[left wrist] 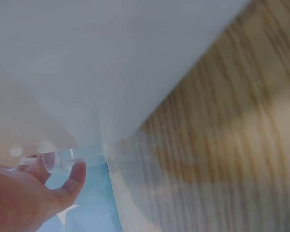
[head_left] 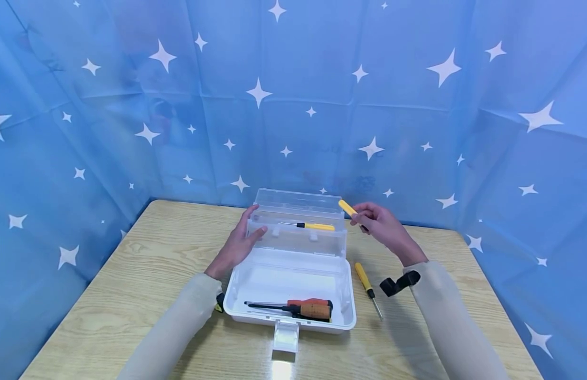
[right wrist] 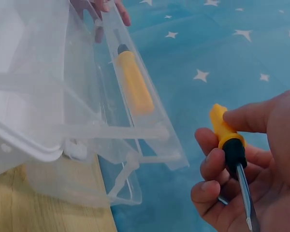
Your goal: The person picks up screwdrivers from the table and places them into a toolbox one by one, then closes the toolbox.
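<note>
A white toolbox (head_left: 265, 282) stands open on the table, its clear upper tray (head_left: 298, 243) and clear lid (head_left: 298, 199) raised at the back. My left hand (head_left: 238, 243) grips the tray's left end, thumb in front and fingers behind. To the right of the lid, my right hand (head_left: 381, 227) pinches a screwdriver (right wrist: 234, 152) by its yellow handle; its metal shaft points back toward the wrist. Another yellow-handled screwdriver (head_left: 319, 227) lies in the upper tray. Inside the bottom are an orange-brown-handled screwdriver (head_left: 314, 310) and a red-handled one (head_left: 324, 302), overlapping.
One more yellow-handled screwdriver (head_left: 363, 275) lies on the wooden table (head_left: 179, 232) beside the toolbox's right wall. A clear latch (head_left: 286, 338) hangs from the front rim. Behind the table hangs a blue star-patterned curtain (head_left: 312, 137).
</note>
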Motion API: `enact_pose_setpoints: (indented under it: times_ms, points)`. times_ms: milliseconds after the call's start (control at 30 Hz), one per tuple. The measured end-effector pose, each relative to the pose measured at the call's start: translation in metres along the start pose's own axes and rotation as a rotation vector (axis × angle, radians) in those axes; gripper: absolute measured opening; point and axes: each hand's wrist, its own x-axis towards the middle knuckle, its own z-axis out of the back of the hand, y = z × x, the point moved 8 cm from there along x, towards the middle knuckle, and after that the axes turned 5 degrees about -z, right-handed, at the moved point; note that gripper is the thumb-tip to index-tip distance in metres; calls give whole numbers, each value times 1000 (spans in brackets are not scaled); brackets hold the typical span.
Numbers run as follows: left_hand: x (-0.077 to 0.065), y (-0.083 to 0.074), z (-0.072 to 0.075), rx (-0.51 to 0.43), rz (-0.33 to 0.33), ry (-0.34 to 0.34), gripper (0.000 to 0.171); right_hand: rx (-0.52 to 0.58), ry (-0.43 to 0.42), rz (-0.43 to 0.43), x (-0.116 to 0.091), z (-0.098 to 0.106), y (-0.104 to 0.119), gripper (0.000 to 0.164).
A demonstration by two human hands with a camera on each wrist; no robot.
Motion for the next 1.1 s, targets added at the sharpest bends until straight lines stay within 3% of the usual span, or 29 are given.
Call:
enact_pose_setpoints:
  times_ms: [300, 567, 1100]
  points:
    - [0, -1, -1, 9, -18, 0, 67, -11, 25, 21, 6, -6, 12, 31]
    - [-1, 1, 0, 14, 5, -7, 67, -24, 43, 59, 12, -13, 23, 30]
    - [-1, -2, 0, 6, -1, 2, 68, -117, 68, 153, 26, -26, 45, 24]
